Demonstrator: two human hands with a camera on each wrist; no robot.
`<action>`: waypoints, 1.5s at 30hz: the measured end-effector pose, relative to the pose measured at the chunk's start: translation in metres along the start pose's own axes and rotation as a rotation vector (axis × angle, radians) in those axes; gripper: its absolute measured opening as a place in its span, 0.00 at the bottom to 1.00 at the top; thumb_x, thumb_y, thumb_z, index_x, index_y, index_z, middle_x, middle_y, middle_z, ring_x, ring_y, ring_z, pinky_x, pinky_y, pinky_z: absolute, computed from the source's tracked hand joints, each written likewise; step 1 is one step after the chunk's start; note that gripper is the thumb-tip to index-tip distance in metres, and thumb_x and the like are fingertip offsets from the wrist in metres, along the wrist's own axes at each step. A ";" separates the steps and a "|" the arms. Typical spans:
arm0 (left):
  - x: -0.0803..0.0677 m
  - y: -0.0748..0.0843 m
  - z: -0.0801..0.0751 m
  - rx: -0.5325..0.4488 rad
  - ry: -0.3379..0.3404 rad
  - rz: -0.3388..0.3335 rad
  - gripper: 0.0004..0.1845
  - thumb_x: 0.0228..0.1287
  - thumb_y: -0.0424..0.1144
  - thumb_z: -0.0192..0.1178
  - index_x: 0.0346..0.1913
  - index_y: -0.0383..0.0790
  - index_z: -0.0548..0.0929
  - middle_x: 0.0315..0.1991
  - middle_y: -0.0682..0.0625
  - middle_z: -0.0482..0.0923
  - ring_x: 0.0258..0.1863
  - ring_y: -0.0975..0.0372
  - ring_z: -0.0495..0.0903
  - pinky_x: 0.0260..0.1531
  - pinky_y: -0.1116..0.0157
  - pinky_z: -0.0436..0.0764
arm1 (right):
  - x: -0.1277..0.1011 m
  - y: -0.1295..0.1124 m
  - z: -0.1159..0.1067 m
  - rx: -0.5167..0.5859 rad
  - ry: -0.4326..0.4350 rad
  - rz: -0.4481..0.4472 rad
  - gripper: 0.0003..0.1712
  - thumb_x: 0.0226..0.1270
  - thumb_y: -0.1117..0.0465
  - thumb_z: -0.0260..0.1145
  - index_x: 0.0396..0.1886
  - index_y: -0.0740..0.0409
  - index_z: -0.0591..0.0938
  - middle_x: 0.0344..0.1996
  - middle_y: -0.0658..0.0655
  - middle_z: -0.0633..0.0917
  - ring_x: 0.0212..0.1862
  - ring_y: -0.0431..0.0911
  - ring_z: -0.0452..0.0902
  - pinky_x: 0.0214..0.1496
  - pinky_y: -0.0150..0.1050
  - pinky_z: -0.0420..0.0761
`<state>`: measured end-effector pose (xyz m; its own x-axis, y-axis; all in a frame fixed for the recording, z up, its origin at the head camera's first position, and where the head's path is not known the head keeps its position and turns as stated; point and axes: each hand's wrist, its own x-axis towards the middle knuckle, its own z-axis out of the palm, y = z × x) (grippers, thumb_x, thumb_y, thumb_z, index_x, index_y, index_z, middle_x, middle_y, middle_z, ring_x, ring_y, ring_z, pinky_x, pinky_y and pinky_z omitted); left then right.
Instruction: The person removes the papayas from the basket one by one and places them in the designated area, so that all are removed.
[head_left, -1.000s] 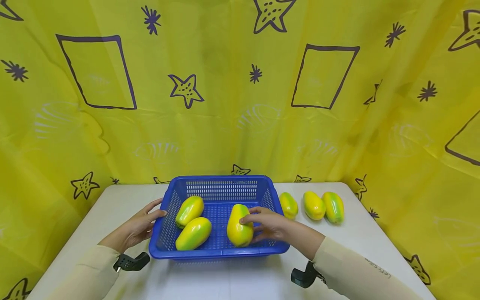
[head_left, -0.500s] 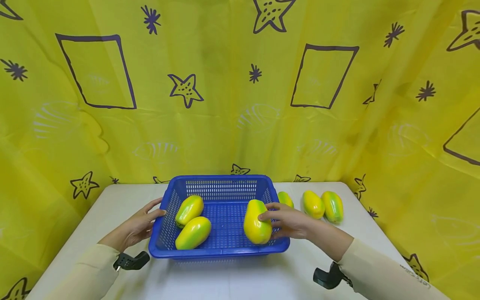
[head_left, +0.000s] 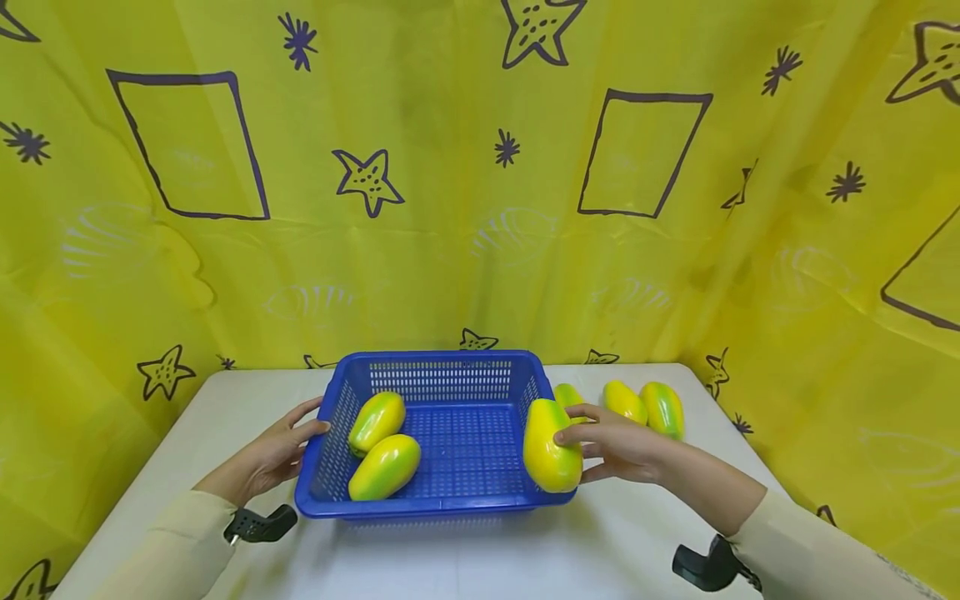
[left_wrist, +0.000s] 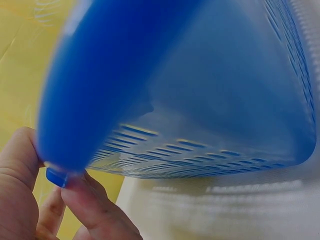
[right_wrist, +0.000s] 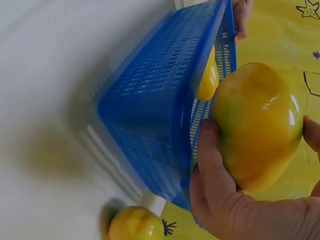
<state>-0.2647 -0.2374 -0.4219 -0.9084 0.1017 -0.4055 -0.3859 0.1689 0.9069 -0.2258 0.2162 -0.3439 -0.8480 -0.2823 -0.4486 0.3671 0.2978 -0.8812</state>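
1. Right hand (head_left: 618,442): fingers (right_wrist: 212,165) and thumb curled round a yellow-green papaya (head_left: 551,446), held over the right rim of the blue basket (head_left: 442,504).
2. Held papaya: long axis near upright in the head view, green end toward 12 o'clock, yellow end toward 6 o'clock.
3. Left hand (head_left: 273,454): fingers (left_wrist: 95,210) clasp the basket's left rim, thumb on top.
4. Basket contents: two papayas (head_left: 378,446) at the left, lying side by side, long axes running from 7 to 1 o'clock.
5. White bench (head_left: 480,558): three more papayas (head_left: 637,404) at 3 o'clock of the basket, the nearest partly hidden behind the right hand.
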 end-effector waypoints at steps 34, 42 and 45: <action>0.001 -0.001 -0.001 -0.012 -0.008 0.008 0.43 0.73 0.43 0.54 0.80 0.49 0.39 0.66 0.31 0.65 0.46 0.55 0.83 0.45 0.55 0.86 | -0.012 0.046 -0.053 0.022 0.053 0.057 0.49 0.65 0.57 0.61 0.75 0.71 0.44 0.63 0.72 0.67 0.61 0.65 0.70 0.58 0.58 0.79; 0.000 -0.002 0.000 -0.004 -0.001 0.011 0.43 0.72 0.44 0.55 0.80 0.49 0.39 0.67 0.30 0.63 0.47 0.53 0.83 0.46 0.54 0.85 | -0.004 0.059 -0.055 0.003 0.077 0.077 0.47 0.64 0.58 0.63 0.74 0.70 0.48 0.61 0.70 0.70 0.60 0.65 0.69 0.58 0.60 0.78; 0.001 -0.002 0.000 -0.002 0.005 0.005 0.43 0.72 0.44 0.55 0.80 0.50 0.40 0.68 0.30 0.62 0.47 0.52 0.83 0.46 0.54 0.85 | 0.000 0.063 -0.056 0.000 0.088 0.090 0.47 0.64 0.58 0.63 0.73 0.69 0.48 0.62 0.72 0.68 0.61 0.66 0.68 0.58 0.60 0.77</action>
<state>-0.2647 -0.2372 -0.4238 -0.9112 0.0981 -0.4001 -0.3813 0.1668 0.9093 -0.2238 0.2859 -0.3907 -0.8419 -0.1735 -0.5110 0.4432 0.3182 -0.8381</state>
